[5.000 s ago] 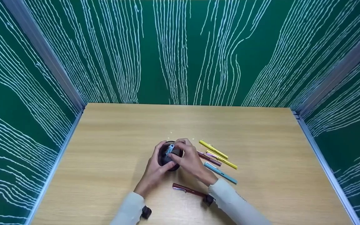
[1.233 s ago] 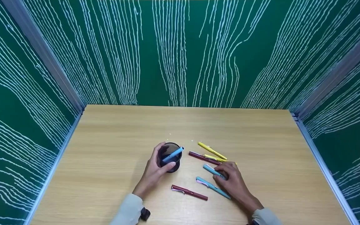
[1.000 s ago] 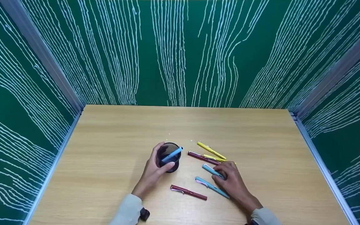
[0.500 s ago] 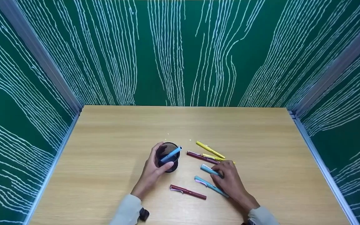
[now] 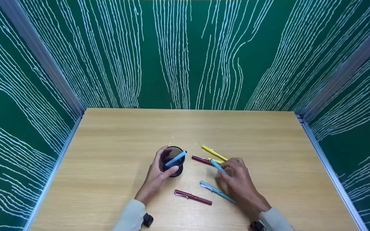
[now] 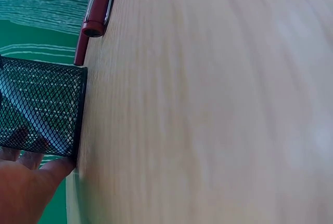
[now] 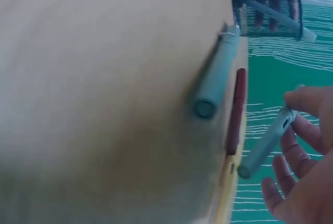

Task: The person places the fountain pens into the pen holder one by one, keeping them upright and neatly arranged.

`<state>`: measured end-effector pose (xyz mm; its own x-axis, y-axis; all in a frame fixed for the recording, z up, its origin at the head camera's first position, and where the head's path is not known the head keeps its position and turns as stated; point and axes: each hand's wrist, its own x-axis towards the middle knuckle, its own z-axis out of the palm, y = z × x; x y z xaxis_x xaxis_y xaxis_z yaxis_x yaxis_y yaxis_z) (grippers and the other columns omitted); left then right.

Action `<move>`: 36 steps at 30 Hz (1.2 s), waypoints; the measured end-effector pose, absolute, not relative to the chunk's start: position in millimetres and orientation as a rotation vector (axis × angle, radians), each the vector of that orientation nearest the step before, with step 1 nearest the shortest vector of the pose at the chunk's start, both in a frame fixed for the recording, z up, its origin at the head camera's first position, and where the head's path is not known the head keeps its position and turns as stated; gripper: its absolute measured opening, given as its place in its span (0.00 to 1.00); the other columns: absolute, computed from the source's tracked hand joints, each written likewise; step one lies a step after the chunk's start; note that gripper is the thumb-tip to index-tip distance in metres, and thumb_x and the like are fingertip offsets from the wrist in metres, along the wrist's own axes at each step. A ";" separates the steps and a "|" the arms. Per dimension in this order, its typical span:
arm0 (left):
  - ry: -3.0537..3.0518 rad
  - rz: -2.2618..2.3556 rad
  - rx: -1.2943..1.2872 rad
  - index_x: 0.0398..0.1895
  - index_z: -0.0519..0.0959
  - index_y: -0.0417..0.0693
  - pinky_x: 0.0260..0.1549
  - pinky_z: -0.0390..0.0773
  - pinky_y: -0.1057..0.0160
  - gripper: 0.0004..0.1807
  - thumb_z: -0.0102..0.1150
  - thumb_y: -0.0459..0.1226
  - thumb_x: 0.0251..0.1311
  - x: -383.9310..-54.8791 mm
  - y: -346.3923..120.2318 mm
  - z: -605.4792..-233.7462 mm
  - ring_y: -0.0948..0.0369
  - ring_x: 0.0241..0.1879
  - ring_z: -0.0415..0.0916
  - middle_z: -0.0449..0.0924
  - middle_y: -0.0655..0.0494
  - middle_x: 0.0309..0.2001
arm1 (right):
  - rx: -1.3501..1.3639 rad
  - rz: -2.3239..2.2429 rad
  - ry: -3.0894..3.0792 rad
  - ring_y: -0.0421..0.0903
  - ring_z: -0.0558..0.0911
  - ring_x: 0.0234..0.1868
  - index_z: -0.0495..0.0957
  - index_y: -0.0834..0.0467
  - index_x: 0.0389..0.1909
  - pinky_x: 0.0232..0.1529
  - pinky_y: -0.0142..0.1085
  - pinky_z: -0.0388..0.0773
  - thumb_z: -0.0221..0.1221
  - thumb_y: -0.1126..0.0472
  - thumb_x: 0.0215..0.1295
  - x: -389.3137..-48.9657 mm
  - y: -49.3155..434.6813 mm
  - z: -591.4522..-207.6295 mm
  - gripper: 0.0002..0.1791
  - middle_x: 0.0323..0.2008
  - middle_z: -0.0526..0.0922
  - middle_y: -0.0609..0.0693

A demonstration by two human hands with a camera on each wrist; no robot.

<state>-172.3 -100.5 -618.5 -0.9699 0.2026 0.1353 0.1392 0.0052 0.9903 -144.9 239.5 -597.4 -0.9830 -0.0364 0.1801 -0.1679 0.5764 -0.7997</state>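
Note:
My left hand (image 5: 157, 175) grips a black mesh pen cup (image 5: 174, 171), fingers round its far side and thumb on the near side. Leaning inside the cup is a blue pen (image 5: 178, 157), its end above the rim. Between thumb and fingers of my right hand (image 5: 241, 179) a light-blue pen (image 5: 217, 166) is pinched; in the right wrist view that pen (image 7: 268, 143) hangs tilted, off the table. Below it on the table lies another light-blue pen (image 5: 217, 191). A dark-red pen (image 5: 193, 197) rests nearer the front.
Behind the right hand, a second dark-red pen (image 5: 200, 159) and a yellow pen (image 5: 213, 152) lie on the wooden table (image 5: 124, 134); another yellow pen (image 5: 216, 160) is partly hidden. Green panels with white wavy lines (image 5: 172, 64) enclose the back and sides.
Earlier both hands were at the cup; the right hand then moved to a light-blue pen on the table. Since half a second ago it has lifted that pen. The left hand stays on the cup.

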 end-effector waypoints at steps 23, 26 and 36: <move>2.220 2.150 0.408 0.87 0.60 0.54 0.79 0.58 0.37 0.49 0.77 0.41 0.67 -174.3 -100.4 -618.8 0.44 0.76 0.69 0.73 0.47 0.77 | 0.297 1.375 -2.531 0.46 0.76 0.59 0.91 0.50 0.41 0.63 0.47 0.76 0.79 0.69 0.61 -166.7 220.6 -559.7 0.13 0.47 0.84 0.45; 2.221 2.145 0.402 0.87 0.59 0.50 0.79 0.58 0.37 0.50 0.77 0.41 0.66 -174.5 -99.9 -618.6 0.45 0.76 0.69 0.72 0.48 0.77 | 0.326 1.365 -2.513 0.46 0.76 0.58 0.91 0.49 0.41 0.62 0.47 0.77 0.79 0.70 0.61 -168.7 216.5 -557.3 0.13 0.47 0.85 0.44; 2.214 2.149 0.389 0.87 0.59 0.52 0.79 0.59 0.38 0.50 0.77 0.41 0.66 -173.7 -99.6 -618.3 0.45 0.76 0.69 0.72 0.47 0.77 | 0.359 1.420 -2.465 0.50 0.78 0.59 0.88 0.52 0.41 0.67 0.58 0.77 0.77 0.71 0.63 -173.8 203.8 -546.7 0.13 0.51 0.84 0.49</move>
<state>-173.7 -99.6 -618.3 -0.9683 0.1999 0.1499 0.1558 0.0141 0.9877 -173.8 203.8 -546.7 -0.9317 -0.0770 0.3549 -0.3456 0.4879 -0.8015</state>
